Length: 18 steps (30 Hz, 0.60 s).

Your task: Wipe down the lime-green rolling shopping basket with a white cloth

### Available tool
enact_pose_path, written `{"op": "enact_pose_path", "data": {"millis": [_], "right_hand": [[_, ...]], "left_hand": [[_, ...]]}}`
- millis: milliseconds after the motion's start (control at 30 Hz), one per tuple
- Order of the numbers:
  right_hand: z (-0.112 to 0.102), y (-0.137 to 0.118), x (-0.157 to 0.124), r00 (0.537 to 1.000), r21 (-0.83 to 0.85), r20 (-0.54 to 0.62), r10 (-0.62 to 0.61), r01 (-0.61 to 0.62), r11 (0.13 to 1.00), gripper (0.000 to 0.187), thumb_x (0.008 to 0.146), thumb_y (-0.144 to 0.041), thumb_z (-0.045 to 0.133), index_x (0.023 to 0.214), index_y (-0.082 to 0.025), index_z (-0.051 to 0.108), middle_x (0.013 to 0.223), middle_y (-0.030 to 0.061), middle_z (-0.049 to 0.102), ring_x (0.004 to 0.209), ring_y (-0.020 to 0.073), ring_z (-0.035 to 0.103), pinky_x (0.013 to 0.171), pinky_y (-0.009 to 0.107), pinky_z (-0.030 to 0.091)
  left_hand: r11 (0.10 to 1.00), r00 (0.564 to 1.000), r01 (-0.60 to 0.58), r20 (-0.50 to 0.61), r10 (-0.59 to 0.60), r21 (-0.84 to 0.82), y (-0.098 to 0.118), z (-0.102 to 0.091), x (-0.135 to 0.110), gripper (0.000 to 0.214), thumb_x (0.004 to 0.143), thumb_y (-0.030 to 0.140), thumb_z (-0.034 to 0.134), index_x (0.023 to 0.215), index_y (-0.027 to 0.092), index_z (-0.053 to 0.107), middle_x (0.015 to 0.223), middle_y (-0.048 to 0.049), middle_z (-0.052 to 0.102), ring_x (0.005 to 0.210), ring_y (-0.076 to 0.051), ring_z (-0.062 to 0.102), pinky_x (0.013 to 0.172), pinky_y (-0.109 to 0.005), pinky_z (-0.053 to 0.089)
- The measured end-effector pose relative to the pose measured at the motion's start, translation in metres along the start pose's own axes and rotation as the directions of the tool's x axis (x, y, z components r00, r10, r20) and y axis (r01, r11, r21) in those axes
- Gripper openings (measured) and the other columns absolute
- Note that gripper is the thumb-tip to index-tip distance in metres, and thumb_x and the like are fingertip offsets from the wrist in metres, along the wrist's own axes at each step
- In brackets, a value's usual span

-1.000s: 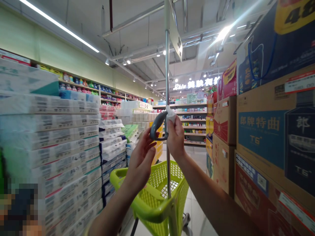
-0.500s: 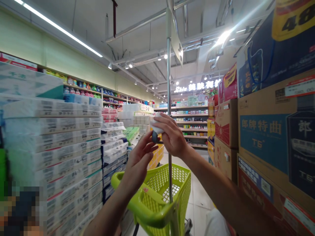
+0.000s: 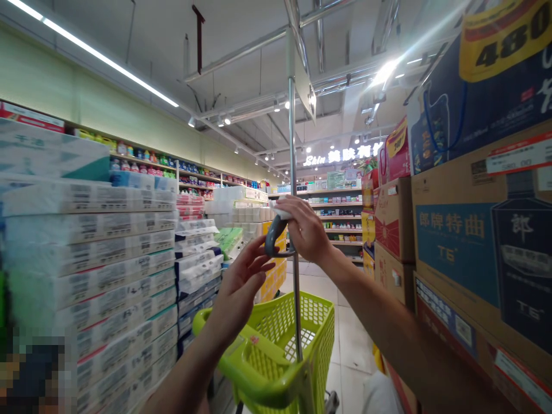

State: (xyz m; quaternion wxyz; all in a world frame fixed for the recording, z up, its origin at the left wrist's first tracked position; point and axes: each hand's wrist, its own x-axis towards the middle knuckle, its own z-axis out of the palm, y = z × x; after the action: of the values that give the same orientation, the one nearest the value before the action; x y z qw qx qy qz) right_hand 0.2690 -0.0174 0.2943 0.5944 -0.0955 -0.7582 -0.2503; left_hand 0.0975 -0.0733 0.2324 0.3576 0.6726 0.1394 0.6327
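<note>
My right hand [image 3: 307,229] is closed around a white wipe [image 3: 282,208] and presses it against the top of a grey hook-shaped handle [image 3: 273,236]. That handle appears fixed to an upright metal pole [image 3: 292,138] that rises from a lime-green basket cart [image 3: 276,368]. Just below and to the left of the handle is my left hand [image 3: 244,273], its fingers spread and slightly curled. One of its fingertips is close to the handle's side; whether it touches cannot be made out.
Tall stacks of wrapped paper packs [image 3: 125,259] line the left side. Cardboard boxes [image 3: 452,236] and gift bags rise close on the right. Behind the cart, tiled floor [image 3: 347,339] leads to stocked shelves [image 3: 340,215]. A sign plate [image 3: 306,89] is attached high on the pole.
My right hand's wipe has moved slightly upward and right, so more of the grey handle shows. My left hand has barely shifted. The view has turned slightly.
</note>
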Motion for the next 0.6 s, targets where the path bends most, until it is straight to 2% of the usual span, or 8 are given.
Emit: {"op": "enact_pose_path", "data": {"millis": [133, 200, 233, 333, 433, 500, 567, 600], "right_hand": [[0.010, 0.005, -0.009, 0.964, 0.149, -0.145, 0.223, -0.202, 0.968, 0.035, 0.093, -0.020, 0.038, 0.121, -0.026, 0.058, 0.130, 0.0046, 0.057, 0.128, 0.0185, 0.047, 0.112, 0.046, 0.035], [0.019, 0.001, -0.020, 0.904, 0.275, -0.203, 0.377, -0.317, 0.908, 0.034, 0.094, -0.026, 0.040, 0.124, -0.026, 0.056, 0.132, 0.0047, 0.055, 0.128, 0.0194, 0.046, 0.111, 0.045, 0.034], [0.023, 0.000, -0.026, 0.853, 0.357, -0.218, 0.474, -0.382, 0.852, 0.033, 0.093, -0.029, 0.041, 0.123, -0.026, 0.056, 0.129, 0.0046, 0.058, 0.125, 0.0194, 0.049, 0.109, 0.044, 0.037], [0.034, 0.001, -0.040, 0.645, 0.625, -0.121, 0.754, -0.541, 0.563, 0.025, 0.089, -0.033, 0.047, 0.107, -0.024, 0.061, 0.102, 0.0021, 0.066, 0.098, 0.0169, 0.062, 0.090, 0.035, 0.050], [0.035, 0.006, -0.050, 0.442, 0.793, 0.118, 0.889, -0.581, 0.184, 0.013, 0.083, -0.032, 0.055, 0.085, -0.021, 0.061, 0.075, -0.0021, 0.064, 0.069, 0.0127, 0.061, 0.070, 0.026, 0.052], [0.032, 0.008, -0.056, 0.356, 0.817, 0.307, 0.883, -0.574, -0.053, 0.012, 0.082, -0.030, 0.056, 0.079, -0.019, 0.059, 0.068, -0.0022, 0.064, 0.060, 0.0119, 0.059, 0.065, 0.025, 0.052], [0.028, 0.006, -0.060, 0.318, 0.780, 0.486, 0.814, -0.579, -0.239, 0.014, 0.083, -0.027, 0.051, 0.079, -0.017, 0.061, 0.067, -0.0001, 0.065, 0.057, 0.0122, 0.059, 0.064, 0.026, 0.052], [0.026, 0.005, -0.062, 0.304, 0.749, 0.554, 0.775, -0.590, -0.303, 0.017, 0.084, -0.025, 0.048, 0.081, -0.016, 0.062, 0.067, 0.0012, 0.066, 0.057, 0.0124, 0.060, 0.065, 0.026, 0.053]], "left_hand": [[0.999, 1.000, 0.000, 0.019, 0.000, 0.033, 0.002, -0.001, 0.000, 0.052, 0.076, 0.021, 0.062, 0.127, 0.023, 0.054, 0.119, -0.0076, 0.064, 0.111, -0.024, 0.060, 0.099, -0.043, 0.046], [0.999, 1.000, -0.006, 0.014, 0.006, 0.044, 0.002, 0.000, 0.000, 0.051, 0.078, 0.023, 0.063, 0.127, 0.023, 0.053, 0.119, -0.0077, 0.064, 0.110, -0.024, 0.060, 0.098, -0.042, 0.048], [0.999, 1.000, -0.012, 0.011, 0.012, 0.048, 0.002, 0.000, 0.000, 0.050, 0.078, 0.024, 0.063, 0.127, 0.023, 0.053, 0.118, -0.0077, 0.064, 0.110, -0.023, 0.061, 0.097, -0.041, 0.048], [0.996, 1.000, -0.030, -0.002, 0.030, 0.085, 0.003, 0.002, 0.003, 0.046, 0.080, 0.030, 0.064, 0.124, 0.022, 0.055, 0.114, -0.0076, 0.065, 0.107, -0.022, 0.062, 0.094, -0.038, 0.051], [0.990, 0.999, -0.026, -0.016, 0.028, 0.138, 0.005, 0.004, 0.008, 0.045, 0.080, 0.036, 0.066, 0.120, 0.019, 0.055, 0.106, -0.0074, 0.068, 0.101, -0.021, 0.064, 0.089, -0.037, 0.052], [0.987, 0.999, -0.015, -0.029, 0.020, 0.162, 0.006, 0.004, 0.012, 0.046, 0.079, 0.038, 0.067, 0.118, 0.018, 0.055, 0.101, -0.0068, 0.070, 0.095, -0.020, 0.066, 0.086, -0.036, 0.053], [0.983, 0.999, -0.011, -0.043, 0.020, 0.183, 0.007, 0.002, 0.015, 0.046, 0.077, 0.040, 0.068, 0.116, 0.018, 0.055, 0.097, -0.0063, 0.071, 0.092, -0.020, 0.067, 0.083, -0.035, 0.053], [0.981, 0.999, -0.012, -0.047, 0.022, 0.195, 0.007, 0.001, 0.017, 0.046, 0.077, 0.040, 0.069, 0.115, 0.017, 0.056, 0.095, -0.0062, 0.071, 0.091, -0.020, 0.067, 0.083, -0.035, 0.053]]}}
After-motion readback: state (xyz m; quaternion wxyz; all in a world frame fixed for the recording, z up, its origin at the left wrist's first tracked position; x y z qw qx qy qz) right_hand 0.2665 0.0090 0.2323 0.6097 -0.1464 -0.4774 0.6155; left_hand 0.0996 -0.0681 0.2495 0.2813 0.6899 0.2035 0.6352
